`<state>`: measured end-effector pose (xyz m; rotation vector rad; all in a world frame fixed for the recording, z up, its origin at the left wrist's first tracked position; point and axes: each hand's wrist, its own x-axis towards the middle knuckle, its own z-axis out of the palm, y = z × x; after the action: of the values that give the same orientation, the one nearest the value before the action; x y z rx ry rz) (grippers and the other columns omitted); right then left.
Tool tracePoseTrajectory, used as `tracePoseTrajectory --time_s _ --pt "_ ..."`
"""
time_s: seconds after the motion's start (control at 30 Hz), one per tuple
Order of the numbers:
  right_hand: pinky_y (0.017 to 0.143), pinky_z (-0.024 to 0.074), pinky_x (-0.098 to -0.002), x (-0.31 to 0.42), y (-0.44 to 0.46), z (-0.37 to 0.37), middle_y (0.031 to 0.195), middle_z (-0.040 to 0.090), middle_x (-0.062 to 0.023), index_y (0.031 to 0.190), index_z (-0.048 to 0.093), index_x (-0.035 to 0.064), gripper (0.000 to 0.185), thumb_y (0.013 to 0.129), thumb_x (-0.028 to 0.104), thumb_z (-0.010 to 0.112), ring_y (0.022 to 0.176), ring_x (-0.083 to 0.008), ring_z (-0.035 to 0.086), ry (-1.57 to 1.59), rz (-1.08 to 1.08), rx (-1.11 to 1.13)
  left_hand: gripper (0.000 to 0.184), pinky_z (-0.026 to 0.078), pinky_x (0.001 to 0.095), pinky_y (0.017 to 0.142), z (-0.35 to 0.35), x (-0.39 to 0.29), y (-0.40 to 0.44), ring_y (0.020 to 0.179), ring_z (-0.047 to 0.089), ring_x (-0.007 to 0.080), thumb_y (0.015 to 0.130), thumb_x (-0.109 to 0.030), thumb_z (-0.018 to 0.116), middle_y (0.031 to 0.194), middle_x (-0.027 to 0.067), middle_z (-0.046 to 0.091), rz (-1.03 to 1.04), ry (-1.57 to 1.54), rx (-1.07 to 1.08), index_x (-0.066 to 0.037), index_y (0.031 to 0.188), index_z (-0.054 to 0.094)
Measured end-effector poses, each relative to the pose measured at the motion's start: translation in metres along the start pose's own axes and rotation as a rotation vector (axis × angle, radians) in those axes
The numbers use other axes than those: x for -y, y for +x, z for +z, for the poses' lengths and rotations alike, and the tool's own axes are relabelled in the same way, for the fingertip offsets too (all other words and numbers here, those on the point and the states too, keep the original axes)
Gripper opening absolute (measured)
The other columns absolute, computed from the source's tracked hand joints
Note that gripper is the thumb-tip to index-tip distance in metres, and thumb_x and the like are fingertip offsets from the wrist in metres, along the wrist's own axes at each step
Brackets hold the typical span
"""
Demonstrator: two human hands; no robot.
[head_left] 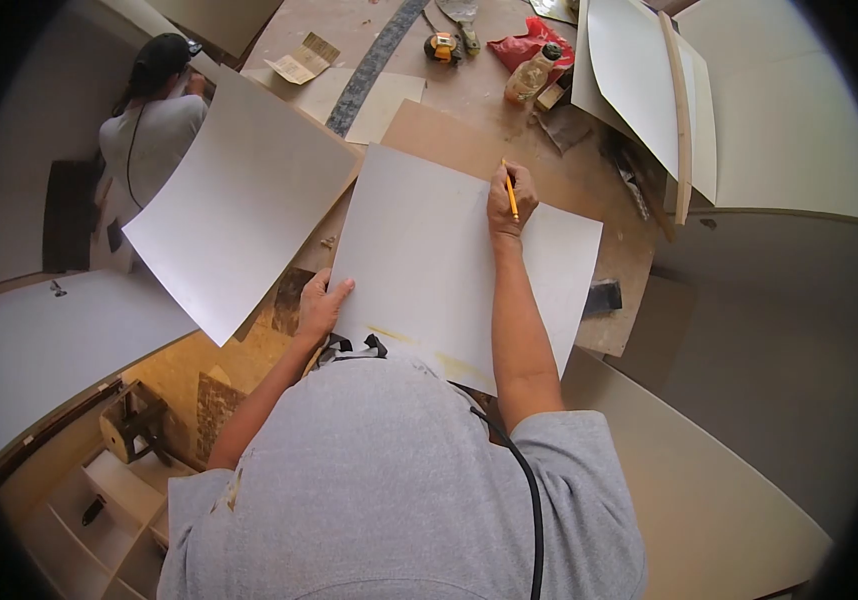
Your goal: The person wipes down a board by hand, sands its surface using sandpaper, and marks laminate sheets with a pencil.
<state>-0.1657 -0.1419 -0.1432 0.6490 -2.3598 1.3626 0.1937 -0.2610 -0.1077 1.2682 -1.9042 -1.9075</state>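
A white sheet lies on the worktable in front of me, over a brown board. Closed round a yellow pencil, my right hand is at the sheet's far edge, its forearm crossing the sheet. My left hand grips the sheet's left edge, thumb on top and the other fingers partly hidden. Faint yellow streaks mark the near part of the sheet. Another white panel lies at a slant to the left.
At the far side of the worktable are a tape measure, a bottle, a red bag and a grey strip. Panels stand at right. A co-worker is at upper left.
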Motion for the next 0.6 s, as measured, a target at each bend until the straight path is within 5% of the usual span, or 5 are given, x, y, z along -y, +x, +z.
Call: tracePoseTrajectory --time_s 0.17,0.23,0.33,0.6 --pt "0.068 0.0561 -0.0423 0.0 -0.003 -0.005 0.083 0.071 -0.0165 0.09 0.068 0.0022 0.004 0.091 0.006 0.068 0.072 -0.0347 0.069 0.032 0.088 0.02 0.024 0.052 0.0283 0.075 0.001 0.003 0.002 0.083 0.061 0.0092 0.098 -0.021 0.072 0.093 0.0028 0.07 0.001 -0.009 -0.001 0.001 0.107 0.07" --pt "0.069 0.0564 -0.036 -0.002 -0.002 -0.003 0.084 0.074 -0.0143 0.091 0.07 0.0024 0.009 0.092 0.011 0.071 0.073 -0.0259 0.071 -0.009 -0.018 -0.019 0.024 0.052 0.0284 0.076 0.001 0.008 0.002 0.083 0.061 0.0091 0.098 -0.021 0.072 0.094 0.0026 0.07 -0.017 -0.04 -0.004 0.001 0.107 0.07" --pt "0.07 0.0567 -0.0413 0.01 -0.001 -0.007 0.085 0.073 -0.0161 0.095 0.071 0.0027 0.008 0.092 0.009 0.071 0.073 -0.0347 0.07 0.121 0.189 -0.045 0.019 0.051 0.0266 0.073 0.001 0.005 0.003 0.082 0.059 0.0072 0.098 -0.019 0.072 0.093 0.0008 0.068 0.013 -0.028 -0.008 -0.002 0.106 0.069" --pt "0.079 0.0569 -0.0436 -0.003 -0.001 0.003 0.095 0.073 -0.0167 0.103 0.071 0.0028 0.011 0.095 0.01 0.07 0.087 -0.0349 0.071 -0.009 0.091 0.022 0.02 0.052 0.0266 0.074 -0.001 0.008 0.002 0.082 0.06 0.0074 0.099 -0.019 0.072 0.095 0.0011 0.069 0.025 -0.002 0.011 -0.002 0.109 0.069"
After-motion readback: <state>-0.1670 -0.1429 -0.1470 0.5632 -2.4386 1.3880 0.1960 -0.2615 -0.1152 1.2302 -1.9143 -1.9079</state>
